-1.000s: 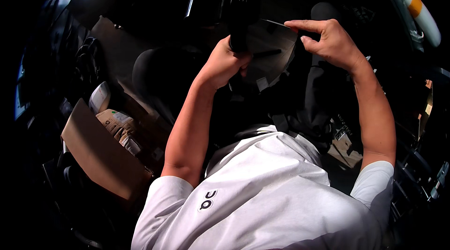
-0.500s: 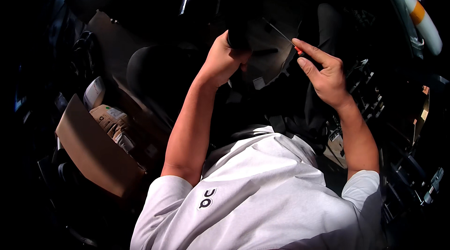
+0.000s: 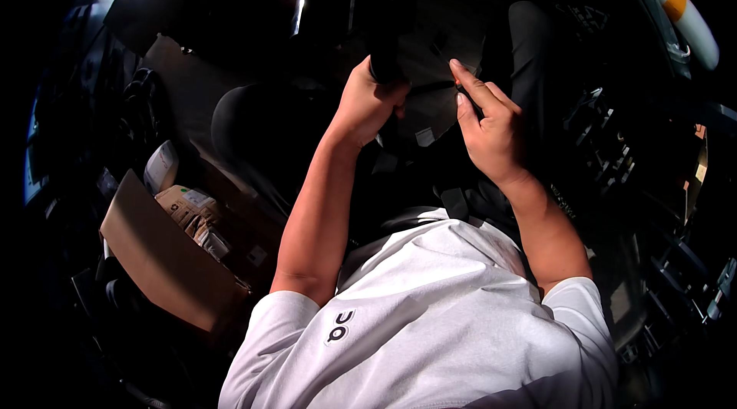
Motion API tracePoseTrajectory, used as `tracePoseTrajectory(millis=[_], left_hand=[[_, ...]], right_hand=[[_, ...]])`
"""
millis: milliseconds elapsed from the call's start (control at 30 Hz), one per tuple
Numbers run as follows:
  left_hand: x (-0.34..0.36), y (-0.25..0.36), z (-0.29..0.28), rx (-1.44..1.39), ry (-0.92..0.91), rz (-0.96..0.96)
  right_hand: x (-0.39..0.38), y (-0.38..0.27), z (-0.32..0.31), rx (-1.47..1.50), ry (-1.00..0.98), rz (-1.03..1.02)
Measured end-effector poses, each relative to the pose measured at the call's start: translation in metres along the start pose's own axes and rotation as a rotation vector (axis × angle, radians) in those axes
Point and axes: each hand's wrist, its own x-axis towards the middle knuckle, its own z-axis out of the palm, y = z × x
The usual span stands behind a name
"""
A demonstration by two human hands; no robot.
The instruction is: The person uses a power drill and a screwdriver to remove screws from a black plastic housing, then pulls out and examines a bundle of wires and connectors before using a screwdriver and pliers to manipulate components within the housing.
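My left hand (image 3: 365, 106) is closed round a dark, upright object (image 3: 382, 64), whose shape is lost in shadow at the top centre. To its right, my right hand (image 3: 491, 133) pinches a slim tool with a small red part (image 3: 457, 81), apparently a screwdriver; the fingers hide much of it, and its thin shaft barely shows now. The pinched tool lies a short way from the left hand, over a dim surface between my dark-trousered knees. Whether its tip touches anything, I cannot tell.
An open cardboard box (image 3: 161, 248) with brown packages (image 3: 184, 209) stands at lower left. A white curved object with an orange band (image 3: 691, 29) is at upper right. Dark clutter (image 3: 603, 140) lines the right side, and my knees (image 3: 238, 121) frame the middle.
My right hand first came down with the tool, then swung leftward, closer to my left hand. The tool's shaft has become hard to see. My left hand has barely moved.
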Motion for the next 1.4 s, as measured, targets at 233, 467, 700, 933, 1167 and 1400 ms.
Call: tracePoseTrajectory(millis=[233, 467, 700, 933, 1167, 1400], left_hand=[[0.001, 0.0, -0.001, -0.026, 0.002, -0.011], [0.001, 0.0, 0.0, -0.028, 0.01, -0.007], [0.0, 0.0, 0.002, 0.051, -0.009, 0.024], [-0.009, 0.0, -0.001, 0.053, -0.054, -0.045], [-0.018, 0.006, -0.007, 0.093, -0.146, -0.056], [-0.021, 0.007, -0.004, 0.112, -0.148, -0.07]], right_hand=[[-0.001, -0.006, 0.005, -0.041, 0.039, -0.064], [-0.002, -0.005, 0.008, -0.108, 0.027, -0.038], [0.0, -0.024, 0.024, -0.434, 0.05, 0.017], [0.069, 0.018, -0.054, 0.03, -0.425, -0.031], [0.103, 0.008, -0.086, 0.072, -0.73, -0.032], [0.128, 0.019, -0.091, 0.063, -0.857, -0.008]])
